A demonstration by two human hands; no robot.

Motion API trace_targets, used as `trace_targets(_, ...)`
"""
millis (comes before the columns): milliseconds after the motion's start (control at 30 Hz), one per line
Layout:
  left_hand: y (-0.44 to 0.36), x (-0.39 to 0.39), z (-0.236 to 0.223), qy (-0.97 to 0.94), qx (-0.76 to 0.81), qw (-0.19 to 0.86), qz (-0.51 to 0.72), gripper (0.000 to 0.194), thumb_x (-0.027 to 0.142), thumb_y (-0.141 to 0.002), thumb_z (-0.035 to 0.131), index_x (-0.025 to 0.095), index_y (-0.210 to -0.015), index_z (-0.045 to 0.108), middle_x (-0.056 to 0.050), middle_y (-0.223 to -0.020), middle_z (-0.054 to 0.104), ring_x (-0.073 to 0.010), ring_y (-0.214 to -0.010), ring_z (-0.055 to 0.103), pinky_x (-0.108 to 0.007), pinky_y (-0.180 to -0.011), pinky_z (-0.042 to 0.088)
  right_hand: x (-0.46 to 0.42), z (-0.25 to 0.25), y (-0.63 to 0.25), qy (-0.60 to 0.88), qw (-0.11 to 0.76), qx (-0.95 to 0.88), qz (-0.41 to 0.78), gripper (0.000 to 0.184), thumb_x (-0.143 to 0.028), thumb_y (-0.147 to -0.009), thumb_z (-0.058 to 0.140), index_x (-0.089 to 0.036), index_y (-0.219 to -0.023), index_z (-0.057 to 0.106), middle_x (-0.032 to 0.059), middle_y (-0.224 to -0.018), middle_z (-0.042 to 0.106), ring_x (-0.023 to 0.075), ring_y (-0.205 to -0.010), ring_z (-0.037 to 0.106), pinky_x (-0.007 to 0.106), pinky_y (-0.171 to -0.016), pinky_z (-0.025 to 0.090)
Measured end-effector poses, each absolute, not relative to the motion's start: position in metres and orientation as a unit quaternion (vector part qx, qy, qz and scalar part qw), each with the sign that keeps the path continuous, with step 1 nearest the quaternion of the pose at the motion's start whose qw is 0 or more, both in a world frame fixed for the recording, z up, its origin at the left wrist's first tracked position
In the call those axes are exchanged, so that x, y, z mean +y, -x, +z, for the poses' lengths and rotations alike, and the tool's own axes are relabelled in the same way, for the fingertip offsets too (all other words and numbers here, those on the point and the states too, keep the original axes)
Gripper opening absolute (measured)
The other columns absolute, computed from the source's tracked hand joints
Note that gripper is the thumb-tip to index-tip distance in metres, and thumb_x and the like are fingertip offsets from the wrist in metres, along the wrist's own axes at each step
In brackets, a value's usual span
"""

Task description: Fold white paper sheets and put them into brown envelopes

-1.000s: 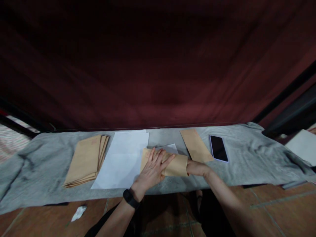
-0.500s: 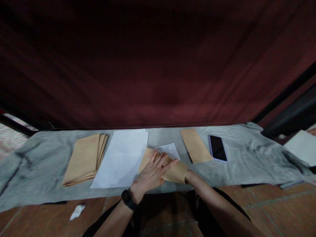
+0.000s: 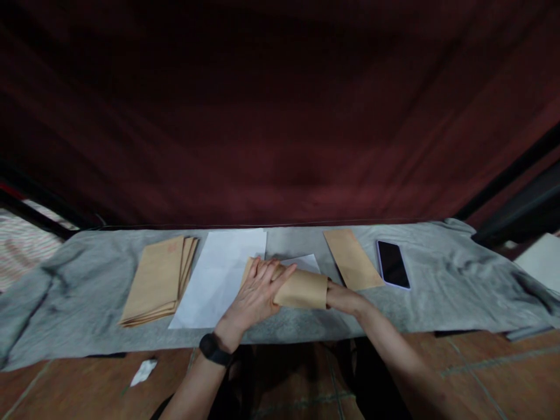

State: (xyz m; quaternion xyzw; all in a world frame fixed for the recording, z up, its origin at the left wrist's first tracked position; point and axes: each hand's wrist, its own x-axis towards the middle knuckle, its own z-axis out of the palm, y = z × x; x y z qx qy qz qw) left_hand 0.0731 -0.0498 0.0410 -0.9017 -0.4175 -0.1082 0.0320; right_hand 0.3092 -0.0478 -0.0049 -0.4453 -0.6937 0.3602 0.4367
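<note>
A brown envelope (image 3: 303, 289) lies at the near middle of the grey cloth (image 3: 459, 291). My left hand (image 3: 256, 291) rests flat on its left end, fingers stretched out and pressing down. My right hand (image 3: 343, 296) is at the envelope's right opening; its fingers are hidden behind or inside the envelope. A folded white sheet (image 3: 306, 262) pokes out from behind the envelope. A black watch (image 3: 214, 349) is on my left wrist.
A stack of brown envelopes (image 3: 160, 279) lies at the left, with white paper sheets (image 3: 219, 274) beside it. A single brown envelope (image 3: 352, 265) and a dark phone (image 3: 392, 263) lie at the right. A dark red curtain hangs behind. A paper scrap (image 3: 144, 371) lies on the tiled floor.
My left hand has slid a little left along the envelope. The right hand has stayed at the envelope's right end. The view shifted slightly.
</note>
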Motion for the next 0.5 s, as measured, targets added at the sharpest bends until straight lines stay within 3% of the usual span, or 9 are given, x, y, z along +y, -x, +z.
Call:
trace_targets(100, -0.057, -0.044, 0.043, 0.887, -0.447, 0.045, -0.107, 0.098, 0.018, -0.071, 0.069, 0.027, -0.157, 0.023, -0.013, -0.136, 0.051, -0.0316, -0.134, 0.043, -0.056, -0.12, 0.019, -0.035, -0.006, -0.335, 0.407, 0.363, -0.676, 0.496, 0.036, -0.042, -0.089, 0.063, -0.021, -0.116, 0.071, 0.0016, -0.105, 0.073, 0.0182, -0.091, 0.067, 0.029, -0.079, 0.056)
trace_targets(200, -0.04, -0.039, 0.042, 0.87, -0.477, 0.055, -0.107, 0.096, 0.022, -0.072, 0.07, 0.025, -0.157, 0.024, -0.013, -0.13, 0.054, -0.0317, -0.129, 0.047, -0.055, -0.118, 0.022, -0.024, -0.014, -0.345, 0.45, 0.359, -0.576, 0.58, 0.044, -0.037, -0.086, 0.064, -0.024, -0.128, 0.063, 0.0049, -0.109, 0.071, 0.0201, -0.097, 0.067, 0.034, -0.084, 0.055)
trace_targets(300, -0.024, -0.038, 0.039, 0.851, -0.507, 0.064, -0.12, 0.094, 0.028, -0.074, 0.07, 0.024, -0.156, 0.024, -0.013, -0.128, 0.056, -0.0325, -0.127, 0.048, -0.055, -0.116, 0.025, -0.017, -0.027, -0.343, 0.559, 0.397, -0.557, 0.468, 0.04, -0.042, -0.085, 0.063, -0.022, -0.119, 0.065, 0.0061, -0.098, 0.069, 0.0216, -0.089, 0.066, 0.037, -0.081, 0.054)
trace_targets(367, -0.017, -0.038, 0.035, 0.838, -0.526, 0.066, -0.127, 0.093, 0.032, -0.076, 0.069, 0.024, -0.156, 0.024, -0.013, -0.129, 0.056, -0.0332, -0.126, 0.049, -0.055, -0.115, 0.026, -0.016, -0.032, -0.337, 0.61, 0.385, -0.596, 0.354, 0.037, -0.043, -0.083, 0.066, -0.023, -0.114, 0.066, 0.0072, -0.098, 0.068, 0.0235, -0.092, 0.065, 0.038, -0.087, 0.051)
trace_targets(500, -0.009, -0.036, 0.025, 0.823, -0.56, 0.026, -0.087, 0.1, 0.036, -0.072, 0.071, 0.025, -0.157, 0.02, -0.012, -0.133, 0.054, -0.0338, -0.127, 0.047, -0.053, -0.113, 0.027, -0.021, -0.031, -0.319, 0.701, 0.229, -0.65, 0.186, 0.046, -0.042, -0.082, 0.07, -0.019, -0.121, 0.06, 0.0132, -0.116, 0.065, 0.03, -0.109, 0.062, 0.039, -0.094, 0.046)
